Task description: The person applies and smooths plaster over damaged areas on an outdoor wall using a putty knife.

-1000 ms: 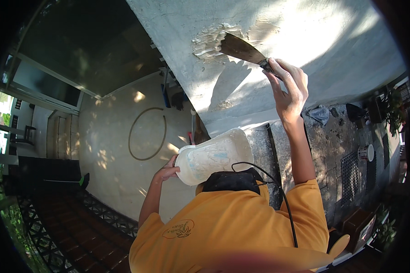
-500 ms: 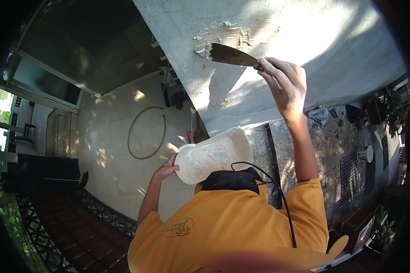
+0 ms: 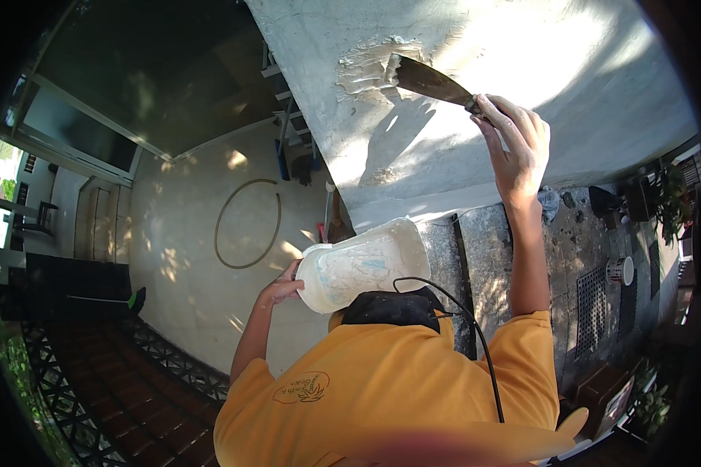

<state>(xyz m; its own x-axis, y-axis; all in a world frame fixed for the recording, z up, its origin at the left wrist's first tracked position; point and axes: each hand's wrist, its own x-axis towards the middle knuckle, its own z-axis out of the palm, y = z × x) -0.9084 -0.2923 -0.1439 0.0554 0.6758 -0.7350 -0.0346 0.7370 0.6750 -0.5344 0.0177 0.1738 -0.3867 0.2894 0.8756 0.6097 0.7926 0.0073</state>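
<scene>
Since the frame half a second ago, the knife (image 3: pixel 432 82) has shifted from the lower left of the patch (image 3: pixel 364 76) to its right part. The right hand (image 3: pixel 519 148) has gone right with it; the tub (image 3: pixel 406 247) has hardly moved.

We find the knife at the wall (image 3: pixel 456 167), blade pointing left, with white paste (image 3: pixel 394 68) on its tip (whether the edge touches or stands just off, we cannot tell). The right hand is clamped on the handle, thumb and fingers pinching it.

Step in hand: we judge it to be spreading paste over the rough, ridged patch. For the next move, we should lay the blade at a low angle and draw it with even pressure.

Below the patch, the left hand (image 3: pixel 280 289) is clamped on the left rim of the tub, which is tilted, its white-smeared hollow showing. Farther left, a hose (image 3: pixel 216 229) lies looped on the floor (image 3: pixel 181 300). Well off to the right stands a pail (image 3: pixel 620 270).
</scene>
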